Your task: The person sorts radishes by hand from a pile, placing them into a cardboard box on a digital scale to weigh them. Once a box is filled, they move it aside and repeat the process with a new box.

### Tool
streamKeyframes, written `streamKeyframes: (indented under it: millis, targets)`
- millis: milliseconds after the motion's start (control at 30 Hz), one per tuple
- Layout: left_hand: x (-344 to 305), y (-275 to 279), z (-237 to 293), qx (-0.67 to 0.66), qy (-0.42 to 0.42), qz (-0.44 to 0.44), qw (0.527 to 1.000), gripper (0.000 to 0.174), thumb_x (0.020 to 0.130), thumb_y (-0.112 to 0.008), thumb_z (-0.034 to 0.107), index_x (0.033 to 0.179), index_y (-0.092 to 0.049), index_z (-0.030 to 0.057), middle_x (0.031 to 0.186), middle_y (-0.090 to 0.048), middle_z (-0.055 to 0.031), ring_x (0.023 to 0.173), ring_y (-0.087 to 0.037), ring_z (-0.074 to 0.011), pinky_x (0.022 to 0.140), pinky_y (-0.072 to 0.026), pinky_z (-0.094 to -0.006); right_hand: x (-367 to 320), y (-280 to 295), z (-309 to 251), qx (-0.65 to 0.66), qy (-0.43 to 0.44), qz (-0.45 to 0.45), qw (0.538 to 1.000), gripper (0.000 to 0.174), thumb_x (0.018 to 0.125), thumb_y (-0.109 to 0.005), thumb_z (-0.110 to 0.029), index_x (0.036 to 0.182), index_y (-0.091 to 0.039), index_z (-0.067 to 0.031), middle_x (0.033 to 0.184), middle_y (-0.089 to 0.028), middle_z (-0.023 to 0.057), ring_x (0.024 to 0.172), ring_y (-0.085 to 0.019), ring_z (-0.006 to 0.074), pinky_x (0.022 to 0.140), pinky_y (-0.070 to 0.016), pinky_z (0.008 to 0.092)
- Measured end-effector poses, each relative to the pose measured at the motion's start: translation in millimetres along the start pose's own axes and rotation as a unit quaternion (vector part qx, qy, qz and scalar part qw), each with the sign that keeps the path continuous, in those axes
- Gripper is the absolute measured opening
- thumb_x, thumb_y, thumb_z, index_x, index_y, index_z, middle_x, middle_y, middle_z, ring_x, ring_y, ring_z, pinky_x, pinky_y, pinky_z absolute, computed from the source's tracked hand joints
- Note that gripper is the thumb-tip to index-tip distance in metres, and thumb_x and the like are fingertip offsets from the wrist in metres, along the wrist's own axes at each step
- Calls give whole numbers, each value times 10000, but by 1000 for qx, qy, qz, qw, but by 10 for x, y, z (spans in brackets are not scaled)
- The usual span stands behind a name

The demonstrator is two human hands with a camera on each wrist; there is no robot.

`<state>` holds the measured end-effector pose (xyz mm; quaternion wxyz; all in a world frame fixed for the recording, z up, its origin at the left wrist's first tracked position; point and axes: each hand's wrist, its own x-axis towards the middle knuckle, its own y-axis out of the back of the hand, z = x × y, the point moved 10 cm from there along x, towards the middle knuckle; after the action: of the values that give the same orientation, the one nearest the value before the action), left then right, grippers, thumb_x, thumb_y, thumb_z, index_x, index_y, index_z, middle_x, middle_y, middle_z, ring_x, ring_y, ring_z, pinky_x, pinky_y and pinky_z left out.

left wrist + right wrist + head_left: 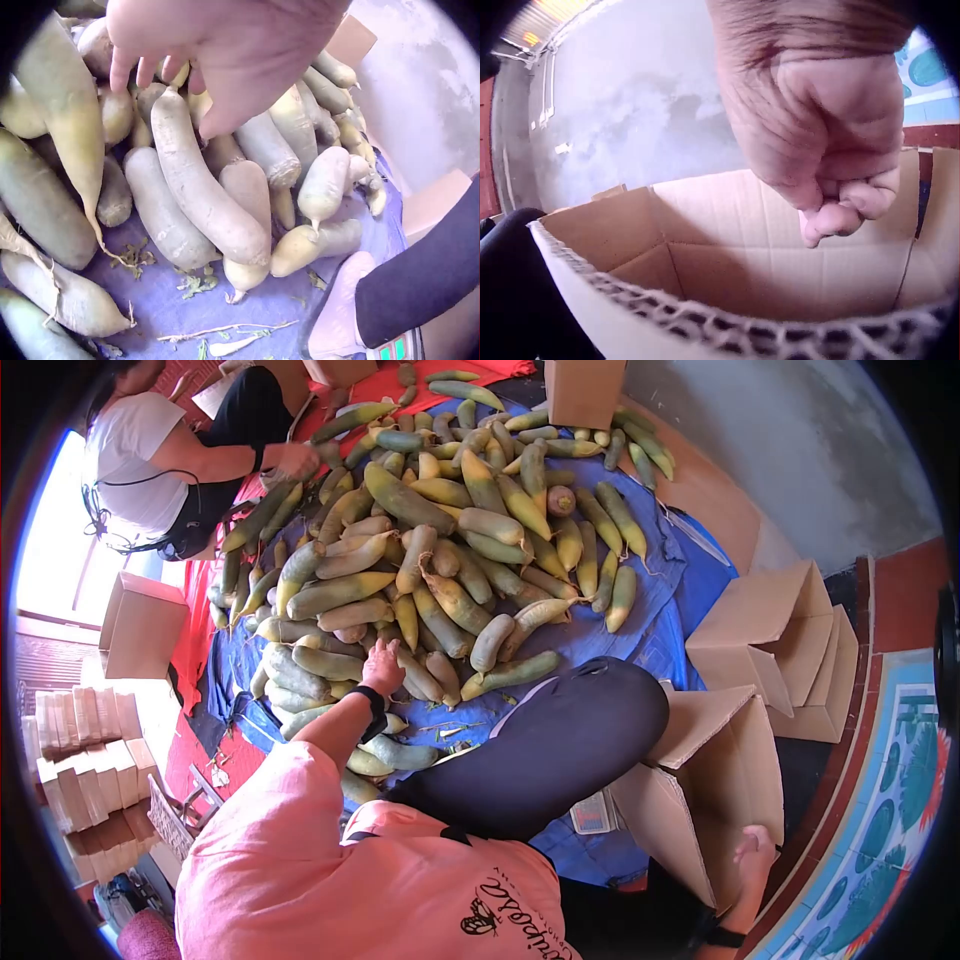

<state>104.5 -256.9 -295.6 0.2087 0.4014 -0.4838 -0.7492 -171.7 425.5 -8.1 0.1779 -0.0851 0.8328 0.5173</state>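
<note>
Long green and pale radishes (410, 500) lie heaped on a blue sheet. My left hand (382, 668) reaches over the near side of the heap; in the left wrist view the hand (225, 52), fingers extended, is above a long curved radish (199, 180) and grips nothing visible. Whether it touches a radish is unclear. My right hand (755, 850) is at the opening of a cardboard box (690, 815) on the right. The right wrist view shows this hand (832, 142) with loosely curled fingers over the box (720, 217), nothing visible in it.
Another person (150, 450) sits at the upper left, one hand at the heap. More cardboard boxes stand at the right (770, 630), top (585, 395) and left (145, 625). My bent leg (560, 750) lies between the heap and the near box. Stacked bundles (95, 780) are at lower left.
</note>
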Motion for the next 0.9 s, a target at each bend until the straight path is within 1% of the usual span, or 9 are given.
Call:
streamKeyframes:
  millis: [167, 233, 267, 367, 400, 533, 700, 800, 900]
  targets:
    - [170, -235, -17, 42, 0, -81, 996, 629, 680, -673, 126, 1263, -436, 103, 1307, -362, -209, 1109, -494, -369, 918, -442, -394, -559, 199, -195, -47, 68, 98, 992, 188, 890, -390, -42, 926, -564, 19, 709, -526, 87, 575, -516, 130, 494, -420, 269]
    - [170, -192, -67, 101, 27, -67, 992, 507, 710, -599, 72, 1203, -482, 84, 1229, -396, -230, 1000, -560, -364, 814, -500, -385, -760, 295, -11, -51, 52, 163, 984, 174, 904, -433, -59, 962, -570, 32, 803, -576, 133, 676, -579, 211, 577, -469, 314]
    - [179, -203, -127, 102, 28, -69, 992, 507, 710, -599, 72, 1203, -482, 84, 1229, -396, -230, 1000, -560, -364, 814, -500, -385, -826, 290, 58, -53, 52, 160, 984, 174, 904, -433, -59, 962, -570, 32, 803, -576, 133, 676, -579, 211, 577, -469, 314]
    - [197, -304, -229, 144, -69, -89, 983, 327, 681, -679, 155, 979, -621, 34, 1043, -567, -225, 907, -609, -325, 785, -511, -377, -1055, 388, 57, -121, 130, 212, 961, 138, 891, -458, -81, 929, -543, 19, 763, -548, 128, 649, -519, 191, 586, -434, 304]
    - [122, -201, -221, 99, -60, -120, 986, 289, 648, -724, 227, 841, -658, 23, 902, -623, -205, 888, -614, -308, 789, -505, -375, -1118, 405, 99, -136, 139, 226, 955, 146, 889, -463, -87, 931, -543, 28, 796, -557, 148, 698, -537, 242, 638, -440, 329]
    - [-108, 351, -158, 49, -42, -19, 998, 317, 645, -736, 267, 815, -645, 15, 880, -637, -174, 874, -611, -340, 769, -499, -389, -1262, 410, 207, -189, 127, 237, 944, 159, 884, -467, -85, 944, -553, 35, 867, -584, 186, 803, -565, 345, 727, -447, 378]
    - [-139, 661, -171, 33, -3, -51, 998, 313, 668, -730, 280, 847, -636, 41, 897, -640, -162, 871, -620, -318, 769, -501, -382, -1309, 324, 356, -196, 106, 259, 940, 166, 878, -478, -72, 960, -568, 41, 899, -596, 196, 828, -578, 356, 736, -457, 392]
    - [-52, 816, -79, 145, -55, -6, 988, 279, 687, -719, 259, 864, -644, 57, 862, -650, -145, 861, -632, -291, 772, -509, -380, -1343, 310, 416, -202, 107, 275, 934, 170, 880, -485, -70, 962, -570, 53, 906, -598, 201, 826, -584, 349, 734, -466, 389]
    - [77, 800, -83, 182, -39, -52, 981, 246, 719, -675, 232, 879, -642, 49, 898, -646, -147, 892, -624, -294, 776, -507, -385, -1363, 296, 518, -200, 102, 287, 931, 176, 891, -485, -75, 962, -570, 62, 912, -601, 206, 824, -588, 345, 730, -474, 385]
